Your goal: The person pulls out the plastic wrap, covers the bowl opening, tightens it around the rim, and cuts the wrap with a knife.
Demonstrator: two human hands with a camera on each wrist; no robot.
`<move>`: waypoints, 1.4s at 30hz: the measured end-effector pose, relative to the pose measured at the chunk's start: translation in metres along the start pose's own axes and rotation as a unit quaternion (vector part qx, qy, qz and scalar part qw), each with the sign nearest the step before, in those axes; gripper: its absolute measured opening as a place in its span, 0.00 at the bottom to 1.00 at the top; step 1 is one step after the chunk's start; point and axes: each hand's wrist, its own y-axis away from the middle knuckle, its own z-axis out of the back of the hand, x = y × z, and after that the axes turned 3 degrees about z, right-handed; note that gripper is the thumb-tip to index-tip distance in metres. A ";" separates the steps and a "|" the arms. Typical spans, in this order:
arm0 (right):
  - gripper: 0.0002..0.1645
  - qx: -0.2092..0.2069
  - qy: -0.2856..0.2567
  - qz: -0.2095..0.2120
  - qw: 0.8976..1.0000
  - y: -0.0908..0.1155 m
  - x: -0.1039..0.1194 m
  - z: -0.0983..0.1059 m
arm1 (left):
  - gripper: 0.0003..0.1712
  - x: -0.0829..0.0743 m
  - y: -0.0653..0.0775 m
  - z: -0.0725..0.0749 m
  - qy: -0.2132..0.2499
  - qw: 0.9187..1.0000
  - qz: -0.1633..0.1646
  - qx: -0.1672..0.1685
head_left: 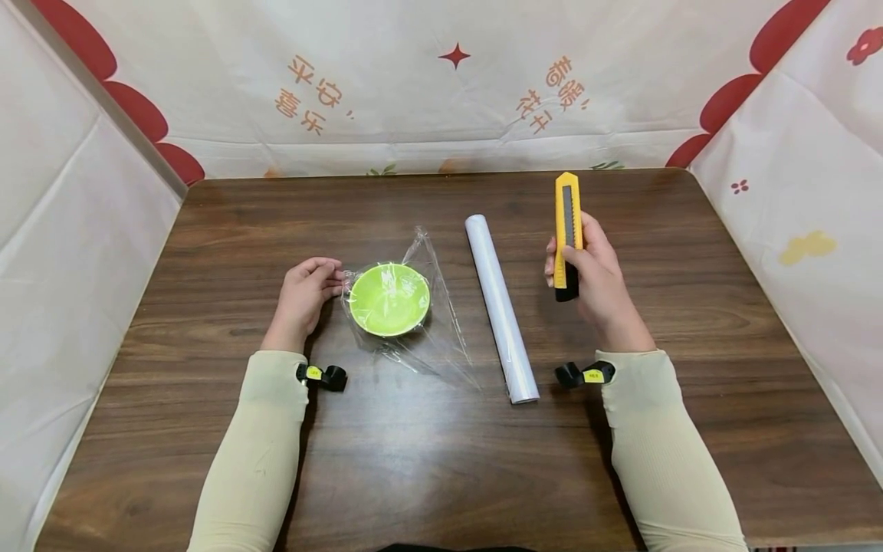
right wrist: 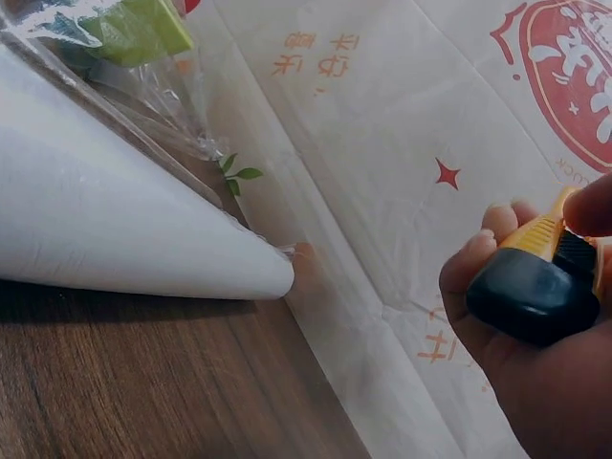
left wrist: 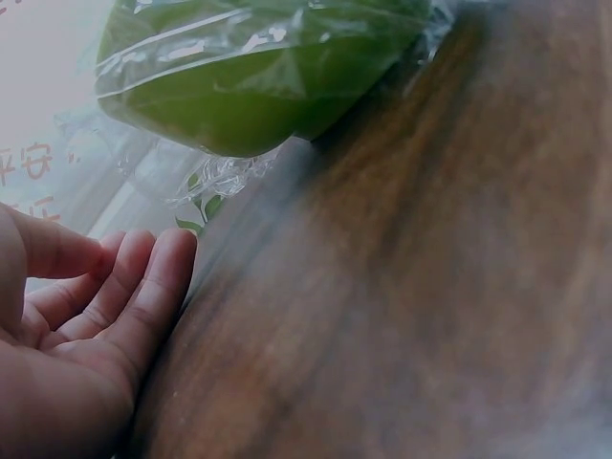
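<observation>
A green bowl (head_left: 389,300) stands on the table with clear plastic wrap (head_left: 441,337) over it, the wrap spreading to a loose point at the right. My left hand (head_left: 306,295) rests beside the bowl's left side, fingers loosely bent. In the left wrist view the fingertips (left wrist: 177,251) lie short of the crumpled wrap edge (left wrist: 234,177), and nothing shows in the hand. My right hand (head_left: 600,276) grips a yellow and black utility knife (head_left: 568,230) upright, thumb on its side; no blade shows past its tip. The knife's black end (right wrist: 531,296) faces the right wrist camera.
Between the bowl and my right hand lies a long white roll of plastic wrap (head_left: 502,310), slanted on the brown wooden table (head_left: 428,475). Behind the table's far edge hangs a printed white cloth (head_left: 414,92), with more cloth at both sides.
</observation>
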 end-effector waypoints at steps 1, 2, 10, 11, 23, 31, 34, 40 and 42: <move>0.23 -0.012 0.006 0.000 1.000 0.000 0.000 0.001 | 0.16 0.000 0.000 0.000 0.002 1.000 -0.001 0.002; 0.22 -0.022 0.017 0.001 1.000 0.001 0.000 0.002 | 0.16 0.000 0.000 0.000 0.003 1.000 -0.001 0.002; 0.22 -0.100 0.242 -0.016 0.965 0.000 -0.001 0.014 | 0.16 -0.001 0.001 0.000 0.004 1.000 -0.004 0.005; 0.23 -0.106 0.268 -0.028 0.957 0.000 -0.001 0.016 | 0.16 -0.001 0.001 0.001 0.003 1.000 -0.003 0.005; 0.41 -0.098 0.423 -0.214 0.875 0.001 -0.007 0.045 | 0.16 -0.001 0.002 -0.001 0.006 1.000 -0.005 0.002; 0.35 -0.091 0.425 -0.267 0.860 0.002 -0.020 0.059 | 0.15 -0.002 0.002 -0.001 0.001 1.000 -0.004 -0.001; 0.33 -0.067 0.437 -0.280 0.852 0.003 -0.026 0.063 | 0.14 -0.002 0.002 0.000 0.003 1.000 -0.004 0.001; 0.28 -0.047 0.458 -0.284 0.841 0.004 -0.037 0.069 | 0.14 -0.002 0.001 0.000 -0.001 1.000 -0.002 0.000; 0.26 -0.046 0.464 -0.284 0.838 0.005 -0.039 0.070 | 0.13 -0.002 0.001 0.000 0.000 1.000 -0.001 0.000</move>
